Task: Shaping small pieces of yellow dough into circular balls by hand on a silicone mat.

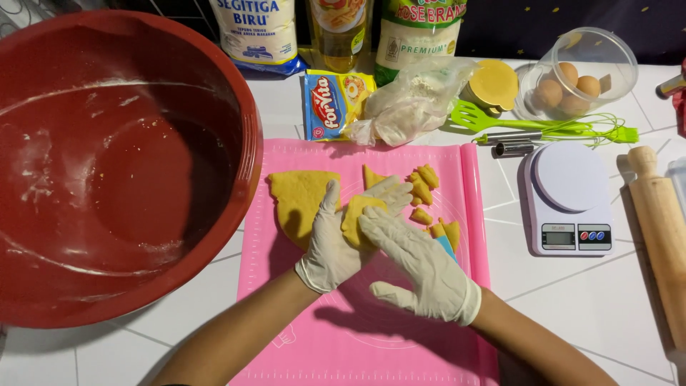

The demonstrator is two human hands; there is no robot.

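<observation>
Both my hands wear white gloves over a pink baking mat [300, 307]. My left hand [336, 239] lies palm up with a flat piece of yellow dough [355, 214] on it. My right hand [418, 268] presses its fingers down on that piece from above. A large slab of the same dough [296, 196] lies on the mat just left of my hands. Several small cut pieces of dough [421, 187] are scattered to the right, beside a blue scraper [446, 245] partly hidden under my right hand.
A big red bowl [107, 164] dusted with flour fills the left. A white kitchen scale [569, 207] and a wooden rolling pin [661, 221] lie at the right. At the back are flour bags, an oil bottle, a margarine sachet [332, 104], green utensils [543, 129] and a tub of eggs [572, 78].
</observation>
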